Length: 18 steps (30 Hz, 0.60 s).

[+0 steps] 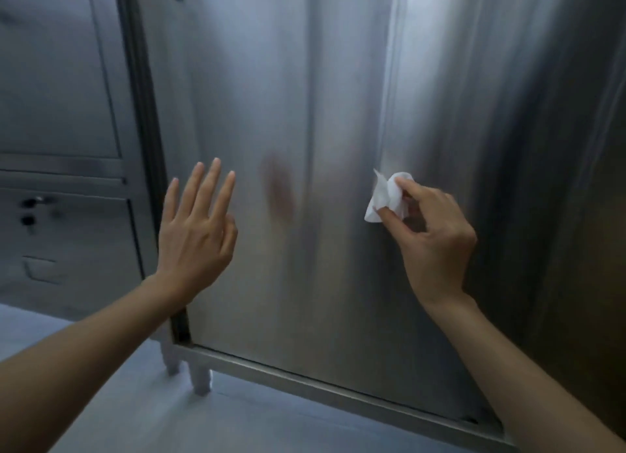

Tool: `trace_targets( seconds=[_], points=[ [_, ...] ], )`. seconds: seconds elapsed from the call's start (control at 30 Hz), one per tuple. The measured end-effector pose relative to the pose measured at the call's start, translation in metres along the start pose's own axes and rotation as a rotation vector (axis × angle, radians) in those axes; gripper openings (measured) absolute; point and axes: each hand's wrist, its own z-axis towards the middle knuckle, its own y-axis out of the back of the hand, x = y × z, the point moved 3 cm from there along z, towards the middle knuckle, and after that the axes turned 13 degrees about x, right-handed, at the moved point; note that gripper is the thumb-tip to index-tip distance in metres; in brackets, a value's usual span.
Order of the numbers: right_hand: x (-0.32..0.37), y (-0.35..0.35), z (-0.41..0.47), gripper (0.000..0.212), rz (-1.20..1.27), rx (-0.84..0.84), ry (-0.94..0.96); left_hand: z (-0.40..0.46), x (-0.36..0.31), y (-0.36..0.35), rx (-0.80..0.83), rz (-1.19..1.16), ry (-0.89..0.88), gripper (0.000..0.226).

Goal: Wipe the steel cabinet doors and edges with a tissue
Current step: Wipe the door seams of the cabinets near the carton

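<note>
A large steel cabinet (338, 148) fills most of the view, and its brushed door (257, 80) shows soft vertical reflections. A vertical seam (389, 97) runs down the door surface right of the middle. No brand, label or writing can be read anywhere on the steel. To the left stands a second steel cabinet (61, 114), further away, with a dark lock (32, 202) on its lower door and a small recessed rectangle (42, 269) below it. Both cabinets stand on a pale floor (118, 412), and short steel legs (200, 380) show under the near corner, below the bottom frame rail (338, 388) of the large cabinet.

The left hand (194, 236) is raised in front of the left part of the door, with the back of the hand toward the camera. Its fingers (211, 185) are straight and slightly spread, pointing upward, and they hold nothing; I cannot tell if the palm touches the steel. A dim reddish reflection (279, 188) appears on the door to the right of it.

The right hand (437, 239) reaches up from the lower right, with the wrist bent. Its index finger and thumb pinch a crumpled white tissue (388, 197), and the other fingers are curled below. The tissue lies against the door just at the vertical seam, at about middle height of the view.
</note>
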Motion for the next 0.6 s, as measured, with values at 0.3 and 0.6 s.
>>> trace_targets(
  seconds=[0.3, 0.6],
  points=[
    [0.122, -0.132, 0.091, 0.033, 0.041, 0.166, 0.064, 0.031, 0.181, 0.011, -0.078, 0.027, 0.001, 0.058],
    [0.227, -0.216, 0.249, 0.034, -0.111, 0.179, 0.147, 0.16, 0.306, 0.021, -0.145, -0.079, -0.05, 0.059]
  ],
)
